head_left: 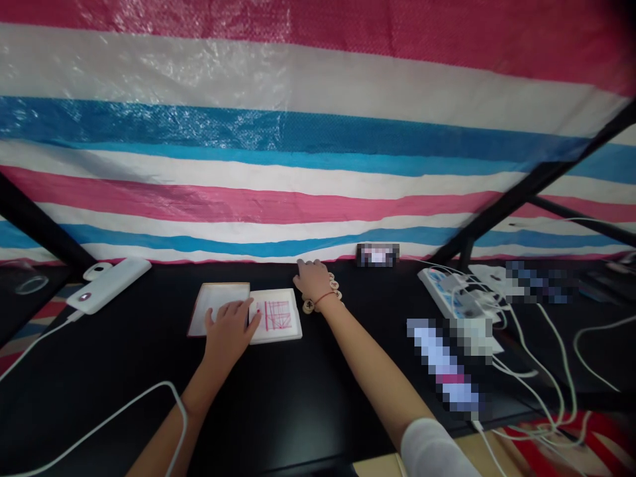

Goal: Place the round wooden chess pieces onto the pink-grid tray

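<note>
An open shallow box lies on the black table, its lid half (211, 311) on the left and its white half (293, 327) on the right, with a pink line grid inside. Over the middle of this box rests my left hand (227, 326), fingers spread and thumb reaching to the grid side. Farther back, my right hand (312, 281) is palm down on the table, its fingers somewhat bent and apart; the tips are partly hidden. Several round wooden chess pieces with dark characters, such as the near one (309, 306), lie close about this wrist.
A white power bank (109, 285) with a cable is at left. To the right are a power strip (440, 289), tangled white cables and a blurred phone (442, 364). A small blurred device (377, 256) stands at the back before a striped plastic sheet (278, 205).
</note>
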`<control>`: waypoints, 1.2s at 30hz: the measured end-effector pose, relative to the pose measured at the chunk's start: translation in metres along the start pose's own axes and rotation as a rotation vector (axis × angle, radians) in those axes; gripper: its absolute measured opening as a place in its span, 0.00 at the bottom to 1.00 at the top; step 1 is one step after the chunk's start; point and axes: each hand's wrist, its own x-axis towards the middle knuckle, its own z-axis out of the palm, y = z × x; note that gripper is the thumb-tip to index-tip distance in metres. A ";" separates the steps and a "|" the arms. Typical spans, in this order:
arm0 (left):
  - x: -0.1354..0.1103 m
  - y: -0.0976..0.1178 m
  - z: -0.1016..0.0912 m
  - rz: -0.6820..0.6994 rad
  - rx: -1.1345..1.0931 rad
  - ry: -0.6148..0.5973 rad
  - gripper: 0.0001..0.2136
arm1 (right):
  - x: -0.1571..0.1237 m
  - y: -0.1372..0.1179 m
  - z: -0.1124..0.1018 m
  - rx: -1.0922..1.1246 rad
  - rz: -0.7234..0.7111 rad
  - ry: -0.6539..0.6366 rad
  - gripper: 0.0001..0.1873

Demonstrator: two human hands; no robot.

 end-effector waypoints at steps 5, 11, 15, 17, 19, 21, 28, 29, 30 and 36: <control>0.000 0.001 -0.001 -0.018 0.009 -0.024 0.19 | 0.008 -0.008 0.007 -0.014 0.027 -0.046 0.16; -0.003 -0.003 0.006 0.009 0.037 0.072 0.18 | 0.010 -0.010 0.004 -0.029 0.019 -0.057 0.16; -0.005 0.000 0.007 0.077 0.036 0.167 0.14 | 0.007 -0.012 0.001 -0.034 0.024 -0.066 0.16; -0.006 0.003 0.007 0.112 0.024 0.168 0.11 | 0.006 -0.013 0.000 -0.034 0.026 -0.072 0.16; -0.007 0.006 0.007 0.144 0.010 0.158 0.10 | 0.006 -0.013 -0.001 -0.035 0.028 -0.075 0.17; -0.008 0.008 0.008 0.163 -0.005 0.150 0.10 | 0.006 -0.013 -0.001 -0.037 0.031 -0.079 0.18; -0.009 0.010 0.008 0.154 -0.054 0.110 0.09 | 0.005 -0.011 0.000 -0.037 0.026 -0.094 0.16; -0.009 0.010 0.007 0.157 -0.062 0.106 0.09 | 0.005 -0.011 0.000 -0.037 0.024 -0.092 0.15; -0.009 0.010 0.007 0.161 -0.067 0.100 0.09 | 0.004 -0.012 -0.001 -0.036 0.022 -0.090 0.14; -0.009 0.010 0.007 0.204 -0.055 0.020 0.12 | -0.002 -0.014 -0.014 -0.034 0.009 -0.019 0.15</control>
